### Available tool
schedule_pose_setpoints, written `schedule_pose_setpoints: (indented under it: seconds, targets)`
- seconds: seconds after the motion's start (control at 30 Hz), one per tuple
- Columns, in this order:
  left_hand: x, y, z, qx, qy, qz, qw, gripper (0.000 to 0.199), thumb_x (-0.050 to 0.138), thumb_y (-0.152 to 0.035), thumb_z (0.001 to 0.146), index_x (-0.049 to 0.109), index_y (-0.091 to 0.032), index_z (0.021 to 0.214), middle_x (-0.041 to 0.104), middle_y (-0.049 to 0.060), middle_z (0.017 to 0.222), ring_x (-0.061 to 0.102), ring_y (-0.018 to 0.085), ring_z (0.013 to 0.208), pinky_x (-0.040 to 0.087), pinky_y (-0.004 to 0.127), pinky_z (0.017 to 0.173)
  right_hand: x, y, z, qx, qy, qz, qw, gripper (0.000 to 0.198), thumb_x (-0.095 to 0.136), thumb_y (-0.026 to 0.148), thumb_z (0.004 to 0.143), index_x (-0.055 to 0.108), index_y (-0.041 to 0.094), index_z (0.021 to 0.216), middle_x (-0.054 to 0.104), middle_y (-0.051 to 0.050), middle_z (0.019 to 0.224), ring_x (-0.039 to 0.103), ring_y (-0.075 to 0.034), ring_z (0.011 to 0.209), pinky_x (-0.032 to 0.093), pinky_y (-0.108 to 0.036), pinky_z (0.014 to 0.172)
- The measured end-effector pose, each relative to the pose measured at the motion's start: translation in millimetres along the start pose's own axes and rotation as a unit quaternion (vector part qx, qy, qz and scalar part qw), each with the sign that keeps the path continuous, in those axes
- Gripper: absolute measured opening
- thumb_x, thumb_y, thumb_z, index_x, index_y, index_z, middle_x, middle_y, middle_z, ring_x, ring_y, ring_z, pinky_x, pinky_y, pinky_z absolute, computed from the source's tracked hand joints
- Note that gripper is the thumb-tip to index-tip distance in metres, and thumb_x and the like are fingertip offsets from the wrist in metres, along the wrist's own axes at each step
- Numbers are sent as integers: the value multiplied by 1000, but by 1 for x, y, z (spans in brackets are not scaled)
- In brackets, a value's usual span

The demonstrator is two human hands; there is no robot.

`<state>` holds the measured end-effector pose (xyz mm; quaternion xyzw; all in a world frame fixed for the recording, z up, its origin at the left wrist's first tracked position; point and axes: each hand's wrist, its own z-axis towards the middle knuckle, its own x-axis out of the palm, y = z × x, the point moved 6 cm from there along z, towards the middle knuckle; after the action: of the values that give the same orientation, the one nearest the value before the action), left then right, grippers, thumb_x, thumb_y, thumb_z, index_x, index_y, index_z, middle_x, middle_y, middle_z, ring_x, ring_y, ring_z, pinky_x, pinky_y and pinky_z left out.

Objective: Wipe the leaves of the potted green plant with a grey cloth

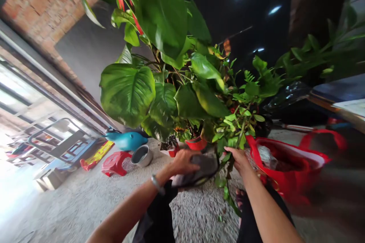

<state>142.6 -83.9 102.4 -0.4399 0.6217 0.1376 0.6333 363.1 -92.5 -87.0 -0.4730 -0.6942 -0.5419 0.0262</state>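
While left hand (182, 162) grips pot (199, 171), right hand (238, 158) holds stem (229, 167)

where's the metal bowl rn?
In the head view the metal bowl sits on the gravel floor, left of the left hand, between the red stool and the small red pot.

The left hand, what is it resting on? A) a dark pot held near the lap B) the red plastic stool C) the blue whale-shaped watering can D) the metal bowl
A: the left hand lies on top of a dark pot close to the body, while the blue watering can, red stool and metal bowl sit apart on the floor.
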Motion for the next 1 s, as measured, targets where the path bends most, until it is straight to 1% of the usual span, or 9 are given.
schedule_pose_setpoints:
  seconds: [0.1,0.2,0.3,0.37,0.43,0.57,0.73,0.83,1.0]
  targets:
    - [-24,-11,-74,56,20,-75,995,35,82,-39,81,84,-39,116,85,-4,111,81,26,104,65,36,93,-6,0,0,19,-23,5,1000,36,86,12,40,63,23,64,68,4,57,60,-15,46,52,-25,39]
    - [-121,-42,-126,102,-178,-61,977,38,88,-41,80,84,-34,117,84,-1,113,81,24,102,67,37,92,-5,4,-1,22,-29,11,999,41,86,10,35,66,23,69,71,5,63,61,-14,49,54,-25,41]
    - [-229,-56,-158,102,-528,-16,843,47,88,-42,82,80,-25,125,83,1,110,78,22,97,66,39,91,-1,5,-3,18,-37,18,999,43,85,10,33,65,22,70,71,6,65,61,-14,51,55,-25,41]
    - [-263,-50,-155,98,-646,15,757,55,84,-48,83,75,-23,131,80,-2,106,76,21,99,65,39,93,1,6,-6,13,-44,23,999,43,84,9,33,63,22,68,70,6,64,61,-14,51,55,-24,41]
    - [-262,-32,-130,97,-637,37,764,58,79,-50,84,72,-19,132,80,1,116,75,24,111,63,41,102,2,6,-8,8,-48,26,998,43,83,8,33,63,22,68,70,6,63,61,-14,51,55,-24,40]
    - [-177,21,-81,31,-393,72,916,44,77,-35,81,77,-21,123,81,8,124,75,31,120,59,50,111,-1,5,-10,-1,-48,19,999,40,84,9,37,63,24,68,68,6,61,60,-14,49,54,-24,41]
    - [-85,19,-121,19,-136,-9,990,39,77,-33,84,80,-31,123,82,7,120,78,32,110,63,48,101,-6,1,-12,5,-38,-14,999,34,86,12,40,62,22,62,66,4,55,57,-14,46,51,-25,42]
    - [-131,-19,-158,61,-227,-6,972,36,76,-35,89,79,-27,125,82,6,121,76,29,112,63,44,102,-5,1,-16,-2,-28,-31,999,33,85,14,39,61,22,60,64,4,53,57,-14,48,49,-25,44]
    - [-226,-20,-167,81,-512,59,853,46,78,-35,88,73,-19,130,78,5,126,71,23,116,57,37,111,-1,-3,-40,-7,4,-60,998,35,87,28,41,65,22,68,69,1,61,60,-15,54,46,-25,47]
